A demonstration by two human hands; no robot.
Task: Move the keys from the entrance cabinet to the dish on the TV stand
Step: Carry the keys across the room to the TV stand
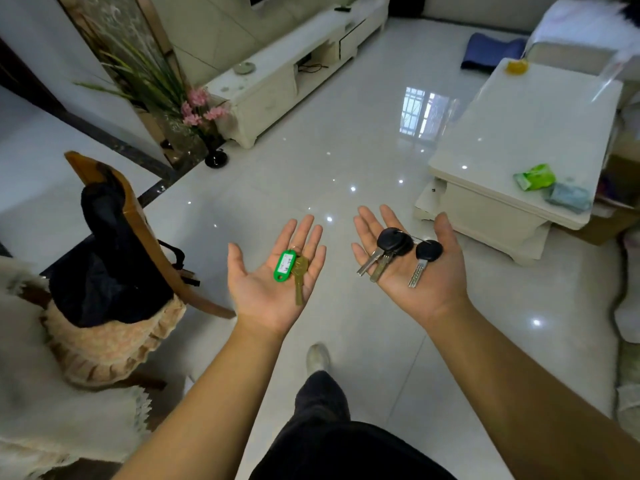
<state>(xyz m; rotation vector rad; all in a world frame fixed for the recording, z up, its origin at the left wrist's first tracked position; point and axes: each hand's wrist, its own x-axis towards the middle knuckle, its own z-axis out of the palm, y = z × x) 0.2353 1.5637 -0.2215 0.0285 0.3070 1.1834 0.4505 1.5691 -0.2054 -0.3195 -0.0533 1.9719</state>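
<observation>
My left hand (258, 292) lies palm up with a brass key (299, 285) and its green plastic tag (284, 266) resting on it, fingers spread. My right hand (436, 282) is also palm up and carries a bunch of black-headed silver keys (395, 242). Both hands hover at waist height over the glossy tiled floor. Far ahead on the left, a small grey dish (244, 68) sits on top of the white TV stand (277, 81). The entrance cabinet is not in view.
A white coffee table (519, 133) stands to the right with a green packet (533, 176) on it. A wooden chair (145, 233) draped with a dark bag is on my left. A vase of grasses and pink flowers (199, 116) stands beside the TV stand. My foot (317, 356) steps forward.
</observation>
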